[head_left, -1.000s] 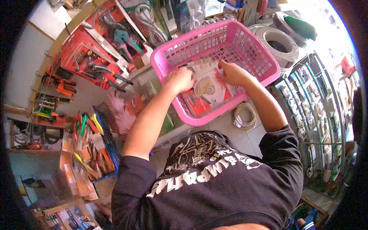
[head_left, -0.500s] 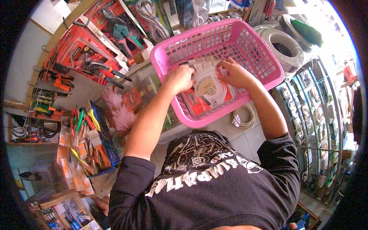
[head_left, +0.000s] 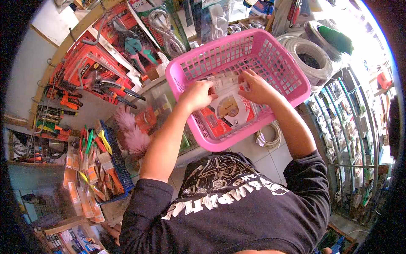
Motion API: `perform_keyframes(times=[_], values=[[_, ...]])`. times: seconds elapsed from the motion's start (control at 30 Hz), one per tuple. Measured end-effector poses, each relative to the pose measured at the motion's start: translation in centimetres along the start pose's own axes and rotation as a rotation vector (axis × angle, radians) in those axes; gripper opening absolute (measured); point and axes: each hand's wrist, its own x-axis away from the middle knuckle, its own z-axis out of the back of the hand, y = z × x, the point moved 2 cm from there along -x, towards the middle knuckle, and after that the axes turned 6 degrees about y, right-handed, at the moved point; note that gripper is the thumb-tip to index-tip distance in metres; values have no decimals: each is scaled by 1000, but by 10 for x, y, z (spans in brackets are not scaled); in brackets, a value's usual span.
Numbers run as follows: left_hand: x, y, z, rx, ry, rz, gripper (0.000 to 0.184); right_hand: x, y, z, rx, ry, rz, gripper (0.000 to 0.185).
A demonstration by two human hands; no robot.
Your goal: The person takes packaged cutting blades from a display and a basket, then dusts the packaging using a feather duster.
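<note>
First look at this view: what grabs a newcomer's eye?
The bright pink basket at upper centre, with the left hand and right hand both inside it. Between the hands and the basket's near rim sits a red-and-white package showing a tan disc. Then the black shirt with white lettering, filling the bottom centre.

Floor: pale square tiles, thin joints, seen near centre. Left: greyish-white wall; light wooden strip runs aslant across it, metal hooks spaced along its length. Left of centre: counter with pale edge. Right: standing wire rack, dark and blue-green bars. Lower left corner: shallow wooden-framed box. Light: strong white glare, upper right, detail washed out there; lower left dimmer
</note>
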Motion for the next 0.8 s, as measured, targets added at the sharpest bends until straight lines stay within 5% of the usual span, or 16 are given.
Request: perform_keyframes(times=[0.37, 0.8], values=[[1, 1, 7, 223, -40, 29, 14, -2, 2, 3, 0, 108, 151, 17], [-4, -11, -4, 276, 66, 22, 21, 1, -2, 4, 97, 97, 109, 23]])
